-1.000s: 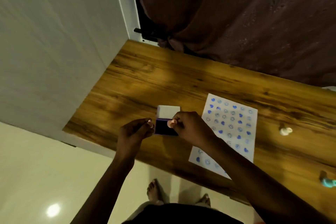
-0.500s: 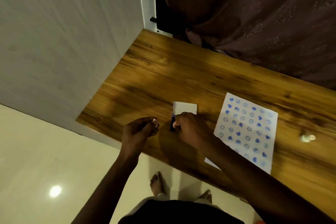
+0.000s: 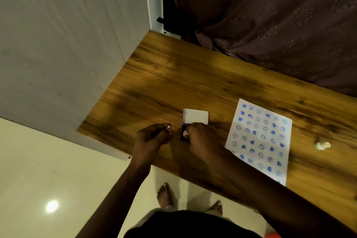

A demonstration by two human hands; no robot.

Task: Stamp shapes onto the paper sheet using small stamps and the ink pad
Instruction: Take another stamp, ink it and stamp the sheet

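The ink pad lies on the wooden table with its white lid flipped back. My right hand covers most of the dark blue pad, and its thumb presses on the pad's left edge. Whether a stamp is under that hand is hidden. My left hand hovers just left of the pad, apart from it, with its fingertips pinched together and nothing visible in them. The paper sheet lies to the right, filled with rows of blue hearts and smiley faces. A small white stamp lies beyond the sheet.
A white wall panel borders the table's left end. A dark curtain hangs behind the far edge. The table's near edge runs diagonally below my hands, with pale floor and bare feet beneath.
My left hand has let go of the ink pad and drawn slightly left. The pad, held up between both hands before, now rests on the table under my right hand.
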